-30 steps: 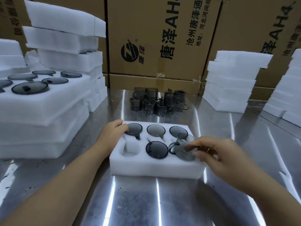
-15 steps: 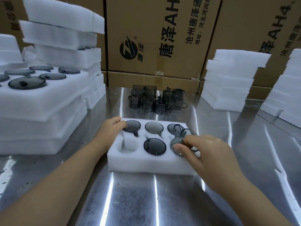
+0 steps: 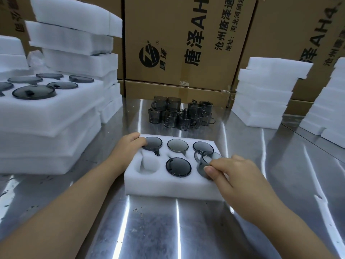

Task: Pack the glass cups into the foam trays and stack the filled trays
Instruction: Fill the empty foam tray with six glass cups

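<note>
Smoky glass cup (image 3: 207,163), pinched between the thumb and curled fingers of the right hand (image 3: 240,176), has dropped from above the tray (image 3: 168,187) part-way into its 4 o'clock pocket, still tilted. The left hand (image 3: 128,146) steadies the 10 o'clock corner, bent fingers resting on a seated cup, which leaves only the 8 o'clock pocket (image 3: 148,165) unfilled. Loose cups (image 3: 179,114) wait at 12 o'clock, the filled stack (image 3: 46,113) at 10 o'clock.

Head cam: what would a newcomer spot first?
The right hand pinching a tilted smoky glass cup over the near-right pocket of the white foam tray at centre, where four cups sit and the near-left pocket holds none. Behind the tray, a cluster of loose cups stands on the shiny metal table; a stack of filled trays rises at left.
</note>
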